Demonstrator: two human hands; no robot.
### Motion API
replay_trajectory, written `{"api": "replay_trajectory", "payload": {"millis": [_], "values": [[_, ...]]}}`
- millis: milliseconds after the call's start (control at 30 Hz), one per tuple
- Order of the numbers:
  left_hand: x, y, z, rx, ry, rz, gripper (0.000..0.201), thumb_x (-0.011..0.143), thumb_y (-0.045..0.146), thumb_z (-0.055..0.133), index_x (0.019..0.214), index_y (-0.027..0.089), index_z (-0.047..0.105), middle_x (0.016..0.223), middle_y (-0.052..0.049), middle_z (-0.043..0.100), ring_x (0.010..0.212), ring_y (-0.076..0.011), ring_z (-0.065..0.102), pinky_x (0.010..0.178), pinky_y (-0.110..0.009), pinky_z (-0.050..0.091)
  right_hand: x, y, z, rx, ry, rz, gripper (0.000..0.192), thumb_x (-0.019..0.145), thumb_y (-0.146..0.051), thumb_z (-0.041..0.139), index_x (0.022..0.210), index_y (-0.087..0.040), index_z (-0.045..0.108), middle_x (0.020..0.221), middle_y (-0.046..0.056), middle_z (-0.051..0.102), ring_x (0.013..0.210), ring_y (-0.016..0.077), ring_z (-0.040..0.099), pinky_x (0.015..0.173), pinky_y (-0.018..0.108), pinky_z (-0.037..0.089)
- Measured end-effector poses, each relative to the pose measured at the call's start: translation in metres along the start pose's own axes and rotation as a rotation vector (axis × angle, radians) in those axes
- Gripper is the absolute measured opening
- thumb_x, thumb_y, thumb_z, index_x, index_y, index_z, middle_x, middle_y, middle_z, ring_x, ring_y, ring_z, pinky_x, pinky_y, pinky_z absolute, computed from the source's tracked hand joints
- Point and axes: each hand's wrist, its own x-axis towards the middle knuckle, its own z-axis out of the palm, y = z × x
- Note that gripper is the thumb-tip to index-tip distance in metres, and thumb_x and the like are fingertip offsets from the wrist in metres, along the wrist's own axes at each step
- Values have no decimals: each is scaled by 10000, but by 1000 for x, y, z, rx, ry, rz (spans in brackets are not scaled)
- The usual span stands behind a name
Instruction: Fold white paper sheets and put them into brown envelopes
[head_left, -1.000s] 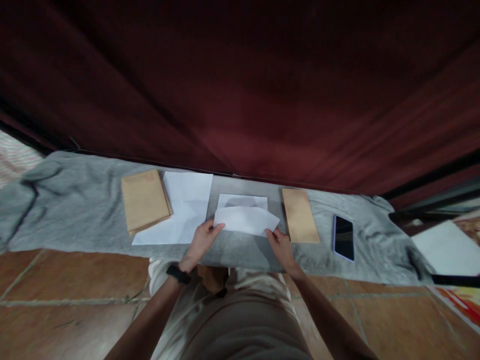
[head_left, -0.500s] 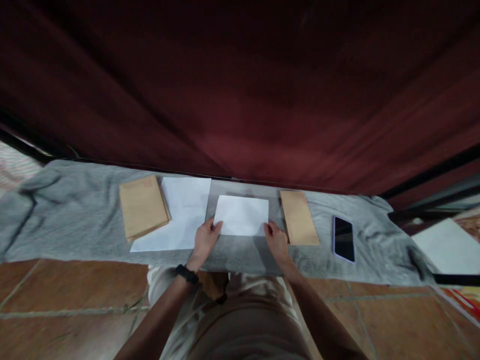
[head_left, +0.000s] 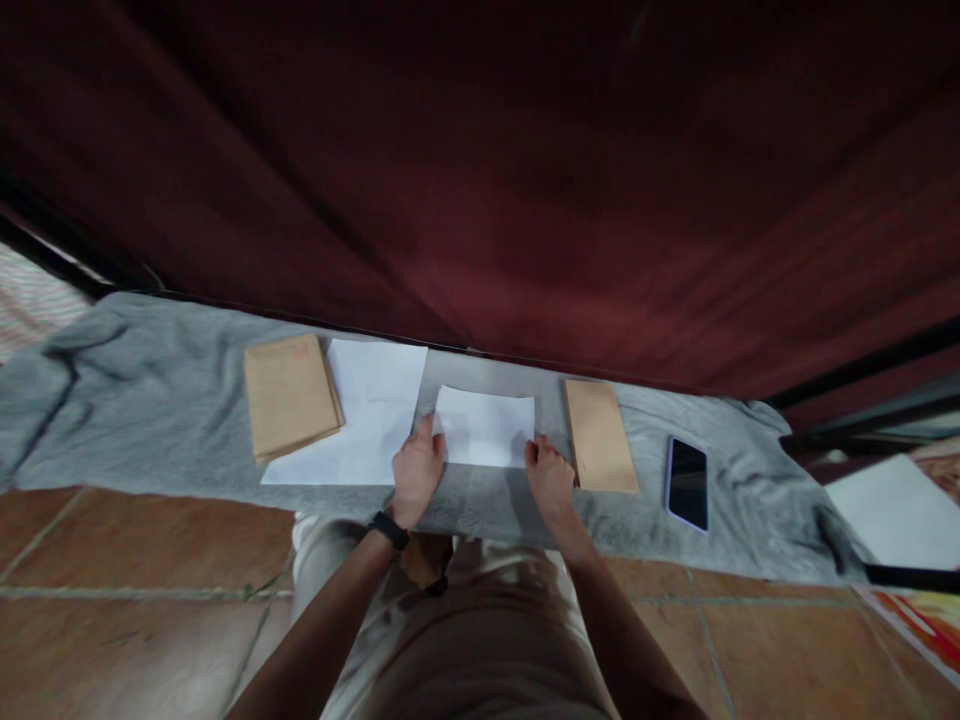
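- White paper lay at frame centre.
- Left hand pinched its lower-left corner; right hand, its lower-right.
- Brown envelope stack sat centre-left, 1 slim envelope centre-right; contents were hidden.

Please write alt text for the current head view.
A person's left hand and right hand touch the near corners of a white sheet on grey cloth. Left, brown envelopes partly cover larger white paper; right, another envelope and a phone.
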Motion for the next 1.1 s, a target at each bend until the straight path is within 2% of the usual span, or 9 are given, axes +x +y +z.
{"api": "replay_trajectory", "payload": {"millis": [133, 333, 433, 600, 700, 833, 933, 1033, 1100], "values": [[-4, 1, 6, 112, 31, 115, 416, 1065, 218, 382, 1458, 166, 508, 1174, -149, 727, 1089, -280, 714, 850, -362, 573, -3, 0, 5, 13, 26, -17, 268, 1090, -316, 448, 1155, -154, 652, 905, 124, 780, 784, 214, 761, 653, 260, 488], [-4, 1, 3, 209, -28, 183, 470, 1036, 110, 345, 1454, 178, 550, 1225, -159, 689, 1162, -291, 676, 877, -386, 598, 1, 0, 2, 71, 186, -97, 352, 1050, -258, 447, 1353, -119, 560, 1136, 188, 707, 1002, 280, 700, 791, 350, 543], [-4, 1, 1, 213, -31, 200, 482, 1032, 101, 337, 1457, 171, 553, 1212, -164, 690, 1165, -296, 672, 875, -394, 603, 7, -13, 0, 160, 228, -225, 415, 1040, -253, 446, 1425, -123, 532, 1294, 209, 643, 1173, 304, 627, 965, 430, 526], [-3, 0, 1, 208, -38, 216, 482, 1031, 100, 338, 1452, 181, 559, 1205, -157, 688, 1162, -287, 672, 879, -382, 597, 10, -48, 12, 250, 179, -509, 474, 1080, -323, 408, 1513, -149, 496, 1617, 157, 440, 1493, 272, 398, 1202, 450, 374], [-2, -1, 1, 196, -42, 213, 467, 1038, 109, 341, 1445, 188, 558, 1214, -145, 684, 1158, -269, 671, 878, -352, 587, 8, -57, 26, 207, 134, -501, 499, 1091, -341, 409, 1547, -151, 475, 1658, 147, 392, 1549, 283, 321, 1239, 483, 318], [-3, -3, -1, 194, -38, 199, 456, 1041, 125, 344, 1441, 182, 554, 1218, -136, 681, 1112, -263, 674, 865, -352, 581, 4, -52, 36, 144, 118, -473, 499, 1085, -331, 453, 1555, -162, 477, 1651, 152, 403, 1535, 291, 353, 1249, 521, 289], [-5, 2, -2, 220, 15, 211, 461, 1032, 119, 339, 1432, 152, 566, 1219, -153, 677, 1106, -280, 664, 940, -407, 557, 1, -48, 36, 125, 119, -472, 497, 1090, -323, 444, 1565, -176, 462, 1654, 140, 398, 1536, 285, 353, 1250, 535, 282], [-5, 17, 5, 204, 81, 309, 492, 1025, 120, 334, 1468, 147, 546, 1382, -192, 619, 1259, -319, 601, 1059, -481, 492, -1, -47, 34, 116, 104, -475, 495, 1101, -308, 401, 1575, -177, 447, 1667, 131, 376, 1546, 279, 334, 1256, 535, 270], [-3, 30, 14, 144, 81, 413, 508, 1026, 156, 372, 1516, 158, 505, 1557, -179, 501, 1436, -333, 470, 1162, -503, 411, -2, -48, 33, 108, 96, -472, 495, 1105, -280, 354, 1580, -167, 438, 1672, 123, 366, 1554, 272, 317, 1264, 527, 255]]}}
